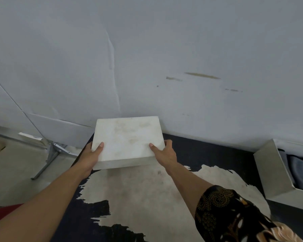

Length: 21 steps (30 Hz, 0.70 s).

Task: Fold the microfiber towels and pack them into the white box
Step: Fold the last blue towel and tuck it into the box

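Here, a smudged white box [128,137]

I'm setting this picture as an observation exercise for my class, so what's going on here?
A person grips a flat white box at its near corners, left hand and right hand each with a thumb on top, close to the wall at the far side of a worn dark table. At the right edge an open box holds grey-blue towels. No loose towel is in view.
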{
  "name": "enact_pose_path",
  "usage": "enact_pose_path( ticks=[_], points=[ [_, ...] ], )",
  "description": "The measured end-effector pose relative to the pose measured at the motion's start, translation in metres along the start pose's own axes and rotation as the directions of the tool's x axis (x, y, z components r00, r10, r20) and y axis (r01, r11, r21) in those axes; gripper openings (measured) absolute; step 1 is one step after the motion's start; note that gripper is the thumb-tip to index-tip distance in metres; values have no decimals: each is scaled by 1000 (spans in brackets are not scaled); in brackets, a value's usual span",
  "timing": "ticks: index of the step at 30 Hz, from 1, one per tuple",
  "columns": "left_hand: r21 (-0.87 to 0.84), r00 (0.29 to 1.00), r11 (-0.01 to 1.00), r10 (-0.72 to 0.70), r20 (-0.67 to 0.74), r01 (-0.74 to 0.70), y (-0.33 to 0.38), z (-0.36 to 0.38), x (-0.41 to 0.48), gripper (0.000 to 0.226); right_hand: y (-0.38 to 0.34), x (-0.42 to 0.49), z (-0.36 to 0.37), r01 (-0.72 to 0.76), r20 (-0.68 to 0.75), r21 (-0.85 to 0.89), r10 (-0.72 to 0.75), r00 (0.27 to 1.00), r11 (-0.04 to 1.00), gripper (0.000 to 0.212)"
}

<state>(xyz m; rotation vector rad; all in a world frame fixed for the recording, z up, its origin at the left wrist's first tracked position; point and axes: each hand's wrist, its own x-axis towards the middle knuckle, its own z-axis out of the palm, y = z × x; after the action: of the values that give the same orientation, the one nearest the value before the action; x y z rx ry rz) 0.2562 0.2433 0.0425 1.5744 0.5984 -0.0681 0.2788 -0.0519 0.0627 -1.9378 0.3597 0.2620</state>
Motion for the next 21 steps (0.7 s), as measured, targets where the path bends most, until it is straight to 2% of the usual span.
enact_pose_path(
  ticks=[2, 8, 12, 17, 21],
  points=[
    [-8, 999, 999, 44, 20, -44, 13, 14, -19, 37, -3, -6, -20, 6, -3, 44, -6, 1000, 999, 57],
    [-8, 988, 989, 149, 32, -149, 41, 57, -74, 40, 4, -29, -80, 78, -6, 121, -78, 997, 990, 72],
    [-8, 983, 985, 173, 63, -172, 48, 101, -126, 36, 25, -53, -140, 110, -18, 184, -109, 994, 977, 67],
    [9, 961, 970, 241, 133, -245, 51, 172, -187, 33, 62, -79, -222, 108, -100, 215, -88, 991, 971, 63],
    [16, 949, 964, 258, 179, -265, 48, 221, -222, 43, 79, -98, -281, 133, -170, 236, -94, 981, 962, 62]
  ],
)
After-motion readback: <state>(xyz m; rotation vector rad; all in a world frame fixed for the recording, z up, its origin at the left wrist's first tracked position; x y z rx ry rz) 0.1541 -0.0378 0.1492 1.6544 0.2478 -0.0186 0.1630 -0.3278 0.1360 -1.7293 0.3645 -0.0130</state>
